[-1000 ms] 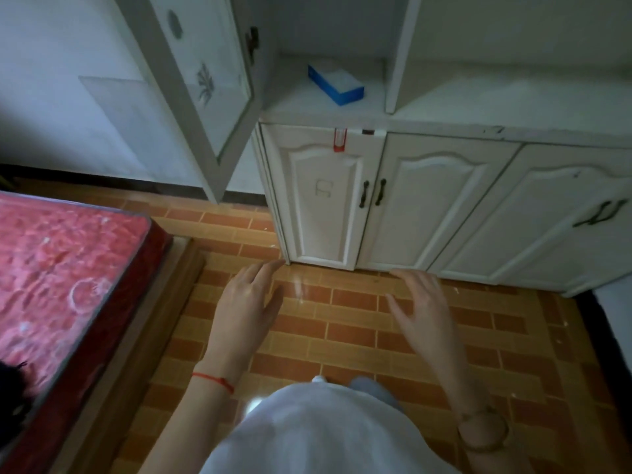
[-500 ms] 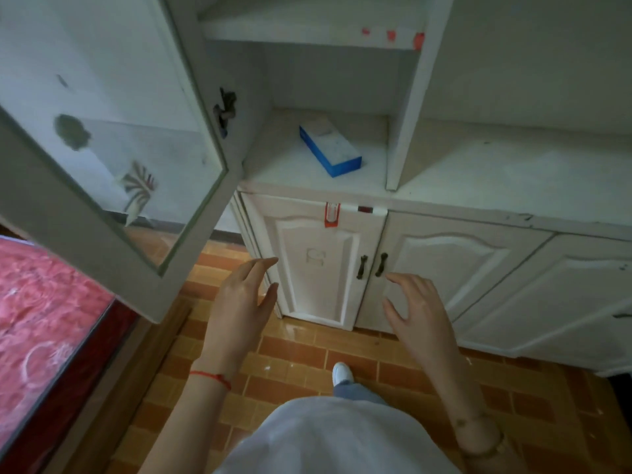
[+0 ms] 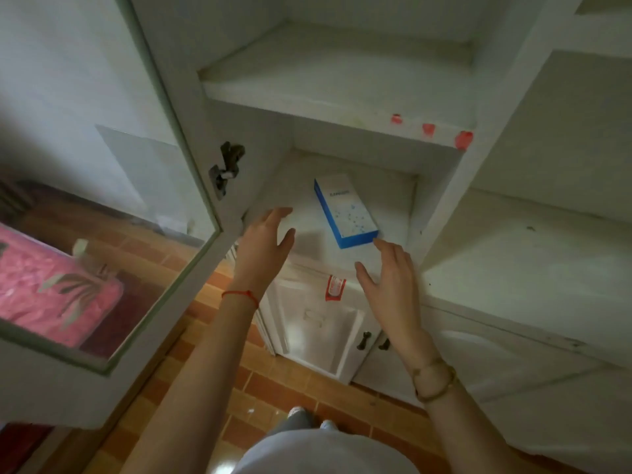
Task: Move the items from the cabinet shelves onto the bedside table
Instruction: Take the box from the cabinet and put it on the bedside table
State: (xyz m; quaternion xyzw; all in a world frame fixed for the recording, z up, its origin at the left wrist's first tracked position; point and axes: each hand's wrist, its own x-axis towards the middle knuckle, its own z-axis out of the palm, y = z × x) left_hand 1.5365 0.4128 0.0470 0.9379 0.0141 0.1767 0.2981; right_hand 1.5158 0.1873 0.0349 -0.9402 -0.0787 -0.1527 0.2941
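Both hands spread, holding nothing — right hand point(image 3: 388, 278) just beside blue box point(image 3: 345, 210), left hand point(image 3: 265, 241) apart. Pinch box's long sides, lift straight off shelf point(image 3: 307, 206) — clear the divider.

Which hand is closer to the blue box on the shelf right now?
Right. The right hand has its fingertips just short of the blue box's near corner; the left hand hovers further off to the box's left. Neither holds it.
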